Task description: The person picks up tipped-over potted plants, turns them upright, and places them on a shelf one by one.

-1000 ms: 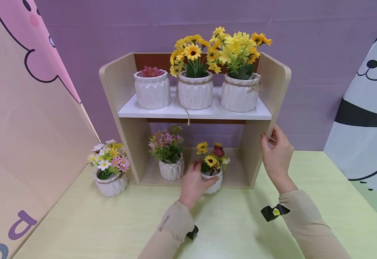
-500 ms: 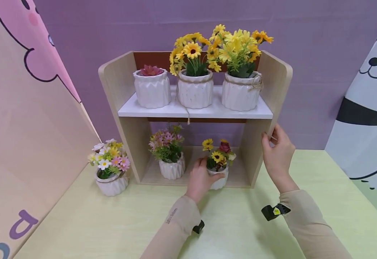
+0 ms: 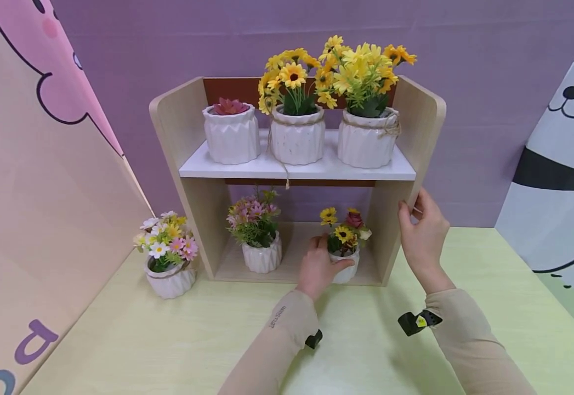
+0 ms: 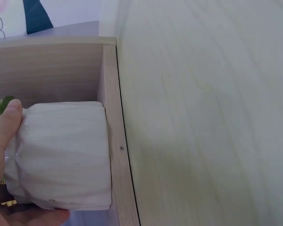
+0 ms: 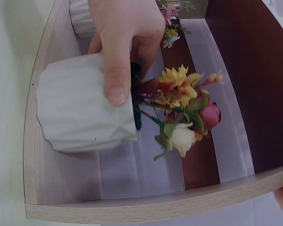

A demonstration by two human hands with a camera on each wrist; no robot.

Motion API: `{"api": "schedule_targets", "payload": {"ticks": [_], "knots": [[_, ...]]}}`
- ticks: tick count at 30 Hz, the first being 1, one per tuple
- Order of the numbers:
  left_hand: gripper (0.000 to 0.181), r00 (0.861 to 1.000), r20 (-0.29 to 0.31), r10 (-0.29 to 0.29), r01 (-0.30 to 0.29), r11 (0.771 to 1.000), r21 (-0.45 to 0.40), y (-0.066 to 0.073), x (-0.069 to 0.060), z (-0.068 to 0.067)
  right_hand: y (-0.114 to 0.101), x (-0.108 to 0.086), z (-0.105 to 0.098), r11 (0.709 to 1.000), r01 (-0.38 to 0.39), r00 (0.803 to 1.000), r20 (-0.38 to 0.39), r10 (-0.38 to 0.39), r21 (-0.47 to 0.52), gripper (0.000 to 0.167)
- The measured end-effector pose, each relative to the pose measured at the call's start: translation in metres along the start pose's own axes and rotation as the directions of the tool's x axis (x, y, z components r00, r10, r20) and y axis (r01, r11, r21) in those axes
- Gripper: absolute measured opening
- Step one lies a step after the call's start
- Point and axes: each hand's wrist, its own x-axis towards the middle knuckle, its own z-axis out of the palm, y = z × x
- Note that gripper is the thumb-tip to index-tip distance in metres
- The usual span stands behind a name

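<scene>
My left hand (image 3: 318, 267) grips a white ribbed flowerpot (image 4: 66, 155) of yellow flowers and a dark red rose (image 3: 353, 219). Its thumb (image 5: 117, 84) lies along the pot's front near the rim. The pot stands at the right of the lower shelf (image 3: 296, 233), close to the front edge. With its fingertips, my right hand (image 3: 424, 238) holds the front edge of the wooden shelf unit's right side panel (image 3: 427, 131). Some of the right fingers are hidden behind that panel. Left of the held pot, a pot of pink flowers (image 3: 262, 258) stands on the same shelf.
On the white upper shelf (image 3: 296, 173) stand a red succulent pot (image 3: 231, 137) and two pots of yellow flowers, the middle one (image 3: 297, 137) and the right one (image 3: 367, 140). Another flowerpot (image 3: 170, 280) sits on the table left of the unit.
My left hand has moved right along the lower shelf with the flowerpot, nearer the right panel. The right hand has kept its hold on the panel.
</scene>
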Motion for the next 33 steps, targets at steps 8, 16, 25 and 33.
{"api": "schedule_targets", "payload": {"ticks": [8,16,25,33], "knots": [[0.087,1.000,-0.016,0.006,-0.006,1.000,0.017,0.013,0.004,0.010,0.002,0.001,0.001,1.000,0.016,1.000,-0.021,-0.016,-0.012,0.021],[0.087,0.999,-0.040,0.007,-0.007,1.000,0.008,0.020,0.007,0.019,0.001,-0.001,0.001,1.000,0.018,1.000,-0.013,-0.018,-0.025,0.020],[0.088,0.997,-0.079,0.010,-0.009,1.000,0.022,0.026,0.013,0.026,0.000,-0.001,0.001,1.000,-0.008,1.000,-0.008,0.008,-0.003,0.023],[0.086,0.995,-0.095,0.011,-0.007,0.999,0.038,0.029,0.014,0.028,-0.002,-0.001,0.000,1.000,-0.001,1.000,-0.011,0.001,0.000,0.022]]}}
